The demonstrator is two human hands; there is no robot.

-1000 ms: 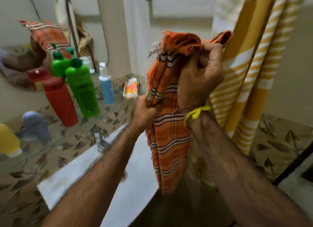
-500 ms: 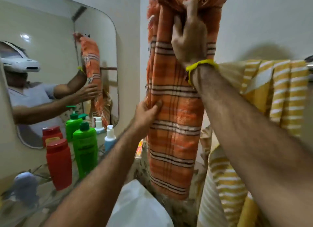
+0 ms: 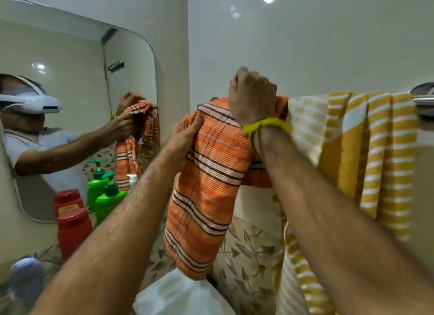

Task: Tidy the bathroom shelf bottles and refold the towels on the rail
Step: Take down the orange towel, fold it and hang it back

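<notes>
An orange striped towel (image 3: 206,197) hangs folded over the left end of the metal rail (image 3: 422,101). My right hand (image 3: 252,96), with a yellow band at the wrist, grips the towel's top at the rail. My left hand (image 3: 185,136) pinches the towel's left edge just below the fold. A yellow and white striped towel (image 3: 366,155) hangs on the rail to the right, touching the orange one. On the shelf at the left stand a red bottle (image 3: 72,232) and a green pump bottle (image 3: 109,202), partly hidden by my left forearm.
A wall mirror (image 3: 77,84) at the left reflects the person, the towel and the bottles. A white basin (image 3: 178,296) sits below the towel. A pale blue object (image 3: 25,274) lies at the lower left. Leaf-patterned tiles (image 3: 249,256) cover the lower wall.
The orange towel has come down from overhead and now drapes over the rail. My right hand lowered with it to the rail; my left hand moved up to the towel's left edge.
</notes>
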